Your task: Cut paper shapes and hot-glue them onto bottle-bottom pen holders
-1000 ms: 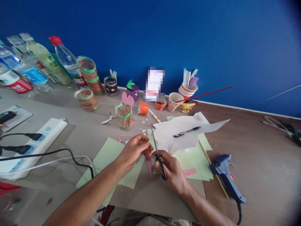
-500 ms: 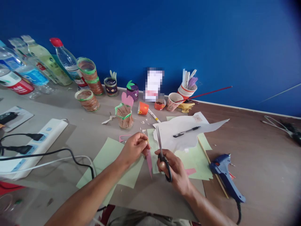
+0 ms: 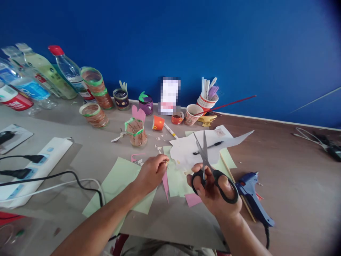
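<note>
My right hand (image 3: 220,190) grips black-handled scissors (image 3: 205,158), thumb in one loop and fingers in the other. The blades are spread apart and point away from me, above a white sheet of paper (image 3: 183,149). My left hand (image 3: 154,170) is closed in a pinch on a small yellowish piece (image 3: 167,162), mostly hidden by the fingertips. Just below those fingers is a narrow pink paper strip (image 3: 165,186); whether the hand touches it I cannot tell. Green paper sheets (image 3: 117,183) lie under the left forearm, and a pink paper piece (image 3: 193,200) lies by the right hand.
A blue glue gun (image 3: 252,192) and a wooden stick (image 3: 246,204) lie at right. Behind my hands stand a decorated jar (image 3: 137,133), an orange cup (image 3: 158,123) and a patterned paper cup (image 3: 192,115). Bottles (image 3: 66,67) and a power strip (image 3: 37,170) with cables are at left.
The scissors have gone from nearly closed to wide apart. My right hand has moved right and turned, away from my left hand, uncovering more of the pink piece. The view shifted slightly.
</note>
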`<action>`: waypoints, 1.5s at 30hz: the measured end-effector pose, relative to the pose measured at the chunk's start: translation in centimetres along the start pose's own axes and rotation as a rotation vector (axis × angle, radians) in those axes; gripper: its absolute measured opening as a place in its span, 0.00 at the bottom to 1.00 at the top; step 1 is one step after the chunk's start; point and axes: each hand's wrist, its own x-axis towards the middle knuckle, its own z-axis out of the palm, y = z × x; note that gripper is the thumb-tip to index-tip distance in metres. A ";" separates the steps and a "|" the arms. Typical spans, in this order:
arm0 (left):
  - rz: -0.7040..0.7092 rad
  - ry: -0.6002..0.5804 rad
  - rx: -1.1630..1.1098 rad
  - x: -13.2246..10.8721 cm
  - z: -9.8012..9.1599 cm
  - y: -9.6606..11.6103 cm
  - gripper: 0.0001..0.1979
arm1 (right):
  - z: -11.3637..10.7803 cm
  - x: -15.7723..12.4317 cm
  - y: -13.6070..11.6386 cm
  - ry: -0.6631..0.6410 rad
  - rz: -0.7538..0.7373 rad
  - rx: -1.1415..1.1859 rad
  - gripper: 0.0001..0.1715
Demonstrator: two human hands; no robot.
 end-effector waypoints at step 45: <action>0.320 0.007 0.697 0.4 0.5 -1.2 0.08 | 0.3 -0.1 1.1 -0.176 0.032 0.163 0.28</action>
